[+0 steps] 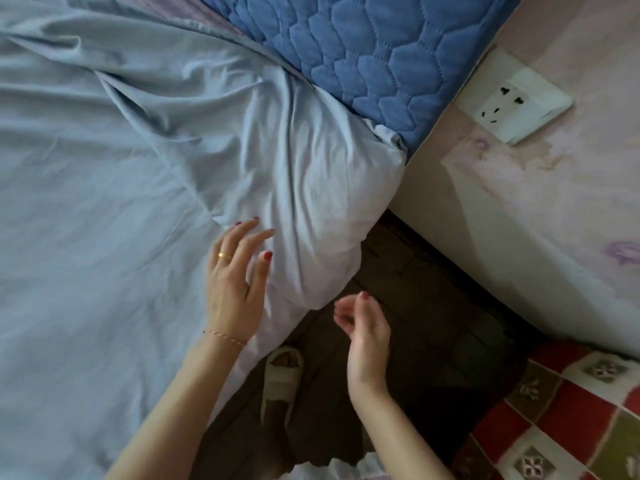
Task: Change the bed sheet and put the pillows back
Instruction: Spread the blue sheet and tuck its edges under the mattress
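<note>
— The pale blue bed sheet (104,209) covers most of the mattress, creased, with folds fanning toward the near corner.

— And that corner?

— Rounded and bunched, sheet pulled over it; beyond, the blue quilted mattress pad (374,53) lies bare.

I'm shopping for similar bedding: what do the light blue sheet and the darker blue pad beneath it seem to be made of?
The light blue sheet looks like thin, smooth woven fabric, perhaps cotton or microfibre: it falls in soft creases with a faint sheen. The darker blue pad looks like padded, matte quilted textile: stitched hexagons puff slightly between the seams. The exact fibre of either cannot be told.
</note>
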